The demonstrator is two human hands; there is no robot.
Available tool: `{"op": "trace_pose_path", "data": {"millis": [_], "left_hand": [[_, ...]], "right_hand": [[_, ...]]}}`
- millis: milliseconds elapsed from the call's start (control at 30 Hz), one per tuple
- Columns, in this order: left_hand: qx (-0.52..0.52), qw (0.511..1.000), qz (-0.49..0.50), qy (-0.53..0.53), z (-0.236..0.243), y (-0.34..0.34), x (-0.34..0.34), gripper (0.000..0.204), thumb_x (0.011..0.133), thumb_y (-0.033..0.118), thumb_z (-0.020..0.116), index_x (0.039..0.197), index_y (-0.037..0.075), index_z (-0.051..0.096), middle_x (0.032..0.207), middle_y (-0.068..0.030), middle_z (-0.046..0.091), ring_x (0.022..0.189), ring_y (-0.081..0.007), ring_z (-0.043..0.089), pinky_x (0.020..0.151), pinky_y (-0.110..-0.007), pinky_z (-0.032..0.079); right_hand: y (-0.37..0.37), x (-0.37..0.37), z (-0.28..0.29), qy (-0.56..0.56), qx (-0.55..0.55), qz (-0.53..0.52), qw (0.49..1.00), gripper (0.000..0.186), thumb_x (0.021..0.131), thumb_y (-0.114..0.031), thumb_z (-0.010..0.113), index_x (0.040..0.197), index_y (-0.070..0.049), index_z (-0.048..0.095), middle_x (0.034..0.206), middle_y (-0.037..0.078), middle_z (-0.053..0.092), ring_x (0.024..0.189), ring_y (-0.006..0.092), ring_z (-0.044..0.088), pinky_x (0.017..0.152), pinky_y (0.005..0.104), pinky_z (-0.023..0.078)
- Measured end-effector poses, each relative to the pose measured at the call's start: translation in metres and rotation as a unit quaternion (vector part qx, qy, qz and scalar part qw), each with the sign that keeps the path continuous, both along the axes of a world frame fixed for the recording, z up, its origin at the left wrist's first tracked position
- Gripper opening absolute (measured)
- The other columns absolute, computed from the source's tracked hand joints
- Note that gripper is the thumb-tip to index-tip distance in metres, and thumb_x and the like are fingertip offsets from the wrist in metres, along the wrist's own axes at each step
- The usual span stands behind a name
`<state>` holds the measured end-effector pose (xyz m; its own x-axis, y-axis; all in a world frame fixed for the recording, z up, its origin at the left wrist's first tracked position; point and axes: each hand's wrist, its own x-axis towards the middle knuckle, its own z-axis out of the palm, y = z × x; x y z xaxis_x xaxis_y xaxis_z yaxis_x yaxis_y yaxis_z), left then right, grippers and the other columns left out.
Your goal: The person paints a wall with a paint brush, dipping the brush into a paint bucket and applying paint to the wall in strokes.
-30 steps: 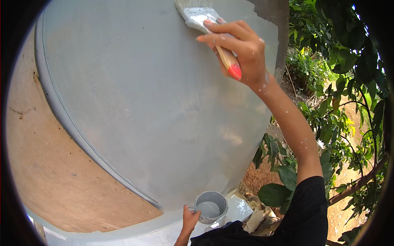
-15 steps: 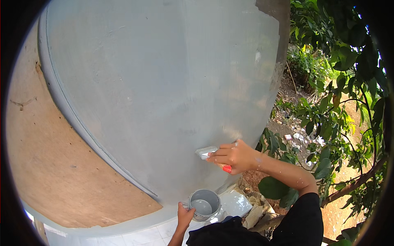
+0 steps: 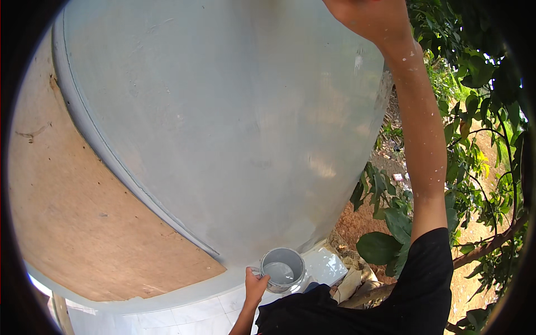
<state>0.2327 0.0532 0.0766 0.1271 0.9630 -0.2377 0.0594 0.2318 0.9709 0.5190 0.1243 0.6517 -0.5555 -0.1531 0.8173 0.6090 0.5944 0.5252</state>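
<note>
My left hand [image 3: 255,286] is closed round the handle of a grey paint cup [image 3: 283,270] low in the middle of the view. Pale grey paint covers the cup's bottom, and its opening faces up. At the upper right my right hand [image 3: 368,18] reaches high in front of the wall. The top edge of the picture cuts off its fingers and the paintbrush; only a trace of the red handle shows there. White specks dot the right forearm. The grey painted wall [image 3: 223,145] fills the middle, with patchy, uneven tones.
A brown wooden board [image 3: 100,223] covers the left side, bordered by a grey edge strip. Below lie white floor tiles [image 3: 190,315]. A white slab [image 3: 326,265] and rubble are beside the cup. Leafy branches [image 3: 385,240] crowd the right, over bare earth.
My right hand has risen from low on the wall to the top edge, taking the paintbrush out of view. The left hand still holds the cup, slightly higher in the picture.
</note>
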Motion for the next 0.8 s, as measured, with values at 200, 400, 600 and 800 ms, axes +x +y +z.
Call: {"op": "trace_pose_path", "data": {"millis": [200,400,600,800], "left_hand": [[-0.007,1.000,0.012,-0.006,-0.013,-0.001,-0.017,0.039,0.074,-0.003,0.063,0.103,0.003,0.038,0.068,-0.0105,0.060,0.057,-0.0140,0.057,0.049,-0.028,0.044],[-0.019,0.999,0.025,0.009,0.005,-0.008,-0.022,0.039,0.073,-0.003,0.063,0.103,0.003,0.038,0.067,-0.0088,0.058,0.055,-0.0130,0.055,0.048,-0.027,0.042],[0.000,1.000,0.029,0.008,-0.030,-0.006,-0.028,0.040,0.073,0.002,0.066,0.101,0.003,0.038,0.063,-0.0064,0.056,0.053,-0.0108,0.052,0.047,-0.027,0.040],[0.003,0.999,0.029,0.014,-0.014,-0.002,-0.020,0.041,0.072,0.001,0.066,0.102,0.002,0.038,0.064,-0.0066,0.056,0.054,-0.0109,0.052,0.047,-0.028,0.040]], "right_hand": [[0.052,-0.025,-0.171,0.031,0.037,-0.082,0.995,0.023,0.063,-0.011,0.072,0.086,-0.015,0.071,0.104,0.000,0.068,0.076,0.0205,0.062,0.053,0.0277,0.053],[-0.012,-0.022,-0.370,-0.090,-0.247,-0.118,0.958,0.032,0.071,-0.016,0.068,0.102,-0.014,0.068,0.112,0.003,0.065,0.088,0.0216,0.065,0.061,0.0307,0.057],[-0.012,-0.030,-0.334,-0.154,-0.448,-0.087,0.876,0.029,0.074,-0.016,0.064,0.103,-0.014,0.068,0.097,0.003,0.068,0.083,0.0212,0.066,0.054,0.0328,0.052],[0.041,-0.014,-0.182,-0.085,-0.421,0.019,0.903,0.013,0.076,-0.015,0.069,0.087,-0.008,0.072,0.084,0.008,0.071,0.067,0.0243,0.065,0.057,0.0326,0.051]]}}
